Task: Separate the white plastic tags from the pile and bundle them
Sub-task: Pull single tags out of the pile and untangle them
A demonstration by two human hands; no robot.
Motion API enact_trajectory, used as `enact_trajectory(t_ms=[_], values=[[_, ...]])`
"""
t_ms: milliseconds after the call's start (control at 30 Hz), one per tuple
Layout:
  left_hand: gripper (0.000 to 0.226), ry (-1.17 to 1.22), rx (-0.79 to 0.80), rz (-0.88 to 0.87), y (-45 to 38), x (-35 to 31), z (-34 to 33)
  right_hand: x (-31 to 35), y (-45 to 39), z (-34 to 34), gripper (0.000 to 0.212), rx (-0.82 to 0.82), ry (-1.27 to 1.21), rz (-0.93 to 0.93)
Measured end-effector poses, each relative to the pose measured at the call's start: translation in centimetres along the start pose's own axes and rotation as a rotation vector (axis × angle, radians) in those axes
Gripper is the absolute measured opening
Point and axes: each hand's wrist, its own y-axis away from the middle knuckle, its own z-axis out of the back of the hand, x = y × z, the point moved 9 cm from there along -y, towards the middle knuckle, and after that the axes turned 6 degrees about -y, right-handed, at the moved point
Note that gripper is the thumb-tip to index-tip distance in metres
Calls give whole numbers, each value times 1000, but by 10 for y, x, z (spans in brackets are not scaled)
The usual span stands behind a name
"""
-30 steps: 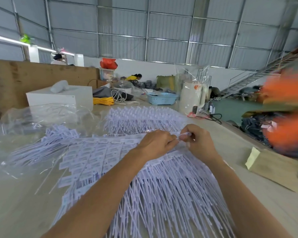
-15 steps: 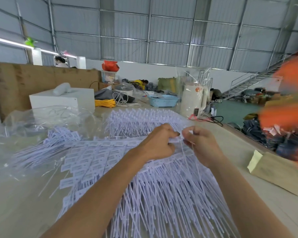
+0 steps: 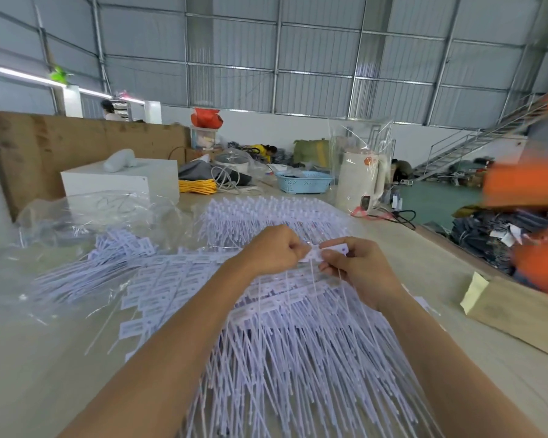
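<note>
Frame centre: left hand [image 3: 274, 251] & right hand [image 3: 358, 263] both pinch tags [image 3: 315, 254] lifted off pile [image 3: 298, 343], prob. to peel them apart.

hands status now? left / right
Left hand: closed, pinching a white tag.
Right hand: closed, pinching white tags by their heads.

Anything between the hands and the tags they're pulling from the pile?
Nothing visible. The left hand and right hand already pinch white tags directly, lifted just above the pile.
</note>
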Motion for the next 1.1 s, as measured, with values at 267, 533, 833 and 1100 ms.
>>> enact_trajectory(t_ms=[267,533,833,1100], values=[[48,109,43,98,2,0,-13,3,4,-5,16,16,166,33],[50,274,44,189,3,-1,-13,23,6,-8,36,-91,562,348],[59,388,42,194,4,3,0,21,-5,71,10,-428,179,165],[30,267,157,107,7,-6,-1,37,-1,85,10,-363,-523,153]])
